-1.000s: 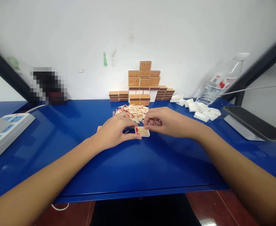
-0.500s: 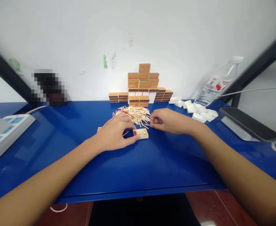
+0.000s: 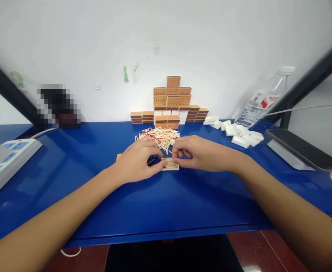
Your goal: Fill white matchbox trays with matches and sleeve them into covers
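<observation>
A small white matchbox tray (image 3: 170, 169) lies on the blue table with several red-tipped matches inside. My left hand (image 3: 139, 158) steadies its left end, thumb at the near side and fingers curled at the far side. Over the tray's right end, my right hand (image 3: 196, 153) is closed in a pinch on a match, mostly hidden by the fingertips. Just behind both hands spreads a heap of loose matches (image 3: 162, 136). An orange matchbox piece (image 3: 118, 156) peeks out from behind my left hand.
Stacked matchboxes (image 3: 173, 100) stand against the wall. White trays (image 3: 241, 132) are scattered at the right, near a leaning water bottle (image 3: 264, 98) and a phone (image 3: 304, 149) propped on a white box. A power strip (image 3: 15, 158) lies at the left.
My right hand has moved left and nearer, bringing a match from the heap's right edge to the tray. My left hand has stayed at the tray.
</observation>
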`<state>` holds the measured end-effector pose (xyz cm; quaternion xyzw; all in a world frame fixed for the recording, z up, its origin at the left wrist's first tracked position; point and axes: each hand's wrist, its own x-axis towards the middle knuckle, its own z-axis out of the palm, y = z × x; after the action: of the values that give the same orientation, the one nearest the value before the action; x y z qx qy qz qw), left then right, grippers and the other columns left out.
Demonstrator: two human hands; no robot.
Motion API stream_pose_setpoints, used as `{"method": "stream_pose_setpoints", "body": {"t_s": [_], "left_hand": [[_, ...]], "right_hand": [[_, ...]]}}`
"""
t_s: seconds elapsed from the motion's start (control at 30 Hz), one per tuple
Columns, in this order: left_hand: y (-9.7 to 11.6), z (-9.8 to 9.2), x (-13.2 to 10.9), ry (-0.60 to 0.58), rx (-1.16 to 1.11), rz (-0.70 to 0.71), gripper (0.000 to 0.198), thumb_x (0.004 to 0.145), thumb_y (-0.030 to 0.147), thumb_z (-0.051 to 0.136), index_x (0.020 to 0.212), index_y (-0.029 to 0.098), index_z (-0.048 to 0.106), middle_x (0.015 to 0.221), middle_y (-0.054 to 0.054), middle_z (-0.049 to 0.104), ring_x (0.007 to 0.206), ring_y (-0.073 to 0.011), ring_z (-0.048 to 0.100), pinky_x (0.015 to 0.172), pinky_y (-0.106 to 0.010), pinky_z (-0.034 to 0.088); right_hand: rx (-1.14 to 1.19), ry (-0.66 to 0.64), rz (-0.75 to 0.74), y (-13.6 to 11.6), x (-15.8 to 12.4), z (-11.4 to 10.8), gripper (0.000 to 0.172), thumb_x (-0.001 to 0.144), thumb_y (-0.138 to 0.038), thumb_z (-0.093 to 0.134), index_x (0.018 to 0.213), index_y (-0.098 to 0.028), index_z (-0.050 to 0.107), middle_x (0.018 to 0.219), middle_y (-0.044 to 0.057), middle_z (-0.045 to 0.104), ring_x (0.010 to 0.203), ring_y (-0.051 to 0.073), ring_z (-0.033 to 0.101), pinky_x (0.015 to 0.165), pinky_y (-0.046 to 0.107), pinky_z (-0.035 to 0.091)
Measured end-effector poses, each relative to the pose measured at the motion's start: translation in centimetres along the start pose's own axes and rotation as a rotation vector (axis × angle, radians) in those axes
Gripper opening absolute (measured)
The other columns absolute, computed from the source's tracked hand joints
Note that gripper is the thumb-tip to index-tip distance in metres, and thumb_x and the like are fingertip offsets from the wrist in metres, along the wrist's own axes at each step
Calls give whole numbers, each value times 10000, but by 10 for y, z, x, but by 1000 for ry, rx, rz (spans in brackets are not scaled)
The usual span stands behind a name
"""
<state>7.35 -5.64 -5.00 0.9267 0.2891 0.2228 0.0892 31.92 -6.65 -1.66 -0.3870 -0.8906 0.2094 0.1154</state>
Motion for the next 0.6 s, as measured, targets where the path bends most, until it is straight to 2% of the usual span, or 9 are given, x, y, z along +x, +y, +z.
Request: {"method": "stream_pose_setpoints", "body": {"t_s": [0.17, 0.33, 0.6], "left_hand": [[3, -5, -1, -13, -18, 10, 239, 869, 319, 640, 1041, 193, 750, 956, -70, 739, 957, -266, 629, 901, -440, 511], [2, 1, -2, 0, -24, 19, 328, 840, 480, 774, 1036, 217, 762, 932, -59, 727, 952, -263, 626, 906, -436, 514], [-2, 4, -2, -4, -17, 35, 270, 882, 459, 770, 951, 198, 757, 878, -51, 692, 915, -238, 599, 844, -394, 500]], "right_hand": [[-11, -47, -1, 1, -1, 2, 87, 899, -210, 631, 842, -206, 696, 867, 26, 685, 736, 151, 564, 689, 310, 387], [1, -56, -11, 0, -1, 1, 152, 940, -316, 667, 856, -202, 722, 871, 35, 685, 731, 152, 566, 671, 307, 388], [70, -69, -11, -1, 1, 4, 191, 960, -345, 674, 846, -195, 706, 830, 21, 666, 694, 135, 531, 643, 294, 367]]}}
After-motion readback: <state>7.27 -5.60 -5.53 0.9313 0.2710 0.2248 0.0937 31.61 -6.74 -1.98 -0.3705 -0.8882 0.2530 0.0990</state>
